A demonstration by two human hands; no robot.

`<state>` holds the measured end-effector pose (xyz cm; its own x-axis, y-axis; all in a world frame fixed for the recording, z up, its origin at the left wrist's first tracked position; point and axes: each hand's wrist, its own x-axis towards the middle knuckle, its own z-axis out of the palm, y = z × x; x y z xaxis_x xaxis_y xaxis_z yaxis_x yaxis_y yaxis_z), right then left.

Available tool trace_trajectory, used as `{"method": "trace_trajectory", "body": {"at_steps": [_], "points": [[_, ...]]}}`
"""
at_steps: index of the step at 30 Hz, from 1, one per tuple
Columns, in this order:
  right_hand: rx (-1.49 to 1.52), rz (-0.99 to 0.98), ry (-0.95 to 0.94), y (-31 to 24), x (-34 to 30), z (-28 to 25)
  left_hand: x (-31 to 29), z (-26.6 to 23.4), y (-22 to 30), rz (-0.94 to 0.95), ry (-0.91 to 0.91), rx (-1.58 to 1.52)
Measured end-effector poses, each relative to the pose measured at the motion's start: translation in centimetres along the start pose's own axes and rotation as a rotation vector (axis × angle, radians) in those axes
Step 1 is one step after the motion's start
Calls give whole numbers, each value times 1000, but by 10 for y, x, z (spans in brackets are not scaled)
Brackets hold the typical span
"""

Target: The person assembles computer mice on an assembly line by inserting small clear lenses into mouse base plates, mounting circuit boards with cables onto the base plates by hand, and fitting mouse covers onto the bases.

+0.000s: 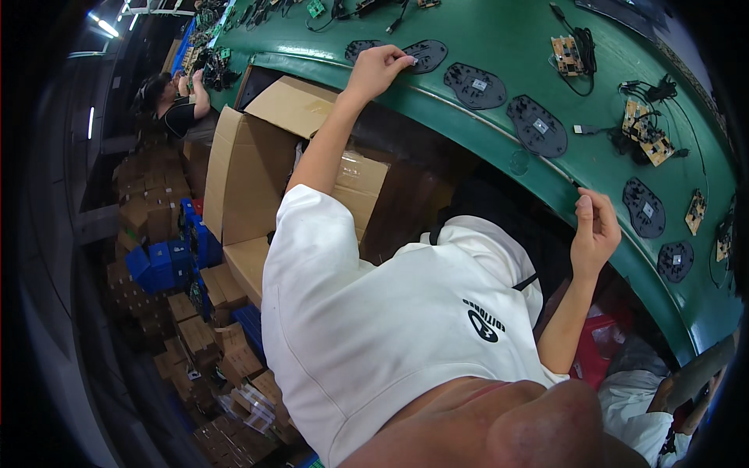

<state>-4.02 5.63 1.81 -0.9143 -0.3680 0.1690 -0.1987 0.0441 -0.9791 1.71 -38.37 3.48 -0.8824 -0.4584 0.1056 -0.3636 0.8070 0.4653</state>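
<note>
My left hand (378, 74) reaches to the bench's edge, with thumb and forefinger pinched at a black plastic mouse base (431, 51). A small pale piece shows at those fingertips; what it is cannot be told. Partly behind the hand lies another mouse base (360, 48). To the right sit more mouse bases (466, 93) (551, 140), each with a small pale square piece in its middle. My right hand (596, 238) is closed over the bench's near edge, fingertips together. A short dark tip pokes out above them, too small to name.
On the green bench (515, 47) are tan circuit boards with cables (573, 58) (646, 132) and more mouse bases (644, 207) to the right. An open cardboard box (253, 171) stands below its edge. Another person (173, 105) works at far left; stacked cartons (199, 335) fill the floor.
</note>
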Motion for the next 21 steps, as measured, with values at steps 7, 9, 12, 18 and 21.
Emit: {"method": "trace_trajectory", "body": {"at_steps": [7,9,12,18,21], "points": [[-22,2,-1,-2,1,3,5,12,-25,139,225,69],[-28,0,-2,-3,2,5,5,16,-25,154,274,80],[-50,-8,0,-4,3,7,4,13,-21,179,278,80],[-53,-1,0,-5,3,10,17,-3,-22,117,93,113],[-56,-13,1,-3,3,11,26,-7,-19,78,37,167]]}}
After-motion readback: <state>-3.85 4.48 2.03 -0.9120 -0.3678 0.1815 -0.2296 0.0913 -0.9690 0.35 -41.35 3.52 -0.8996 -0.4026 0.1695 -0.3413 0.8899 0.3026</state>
